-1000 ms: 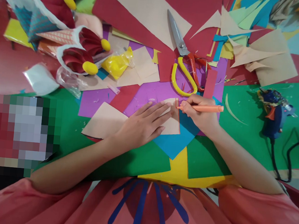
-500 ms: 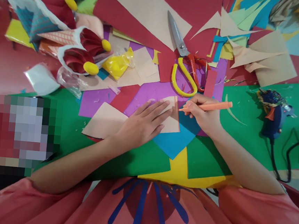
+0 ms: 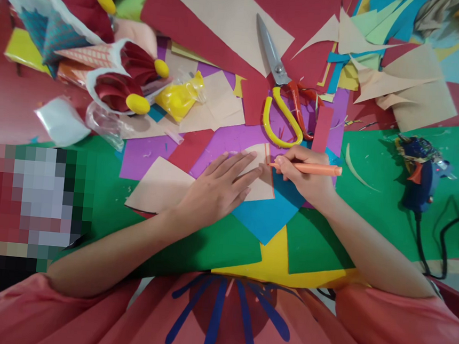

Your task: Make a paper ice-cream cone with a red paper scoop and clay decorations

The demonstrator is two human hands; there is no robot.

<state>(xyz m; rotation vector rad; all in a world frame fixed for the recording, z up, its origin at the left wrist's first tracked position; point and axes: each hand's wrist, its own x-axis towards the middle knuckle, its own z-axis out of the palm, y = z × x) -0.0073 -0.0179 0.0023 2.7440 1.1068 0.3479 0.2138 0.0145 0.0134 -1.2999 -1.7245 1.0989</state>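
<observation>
An orange marker [image 3: 318, 169] is pinched in my right hand [image 3: 304, 173], its tip touching a beige paper piece [image 3: 265, 183] near the right edge. Orange lines run along that edge. My left hand [image 3: 224, 187] lies flat across the same paper with its fingers stretched out, covering much of it. Beige paper with a curved edge [image 3: 159, 187] shows left of the left hand; whether it is one piece with the marked paper is hidden. Underneath, a blue sheet [image 3: 267, 221] and a purple sheet [image 3: 224, 139] stick out.
Beyond my hands lie large scissors [image 3: 280, 77] with yellow and red handles, blades spread. Paper cones [image 3: 114, 65] with red fans crowd the upper left. Beige scraps [image 3: 366, 79] are at upper right. A blue glue gun [image 3: 423, 181] with its cord rests on the green sheet [image 3: 369, 227].
My right hand has moved slightly left with the marker, whose tip has gone from the paper's edge onto the paper. The left hand and paper have shifted very slightly left.
</observation>
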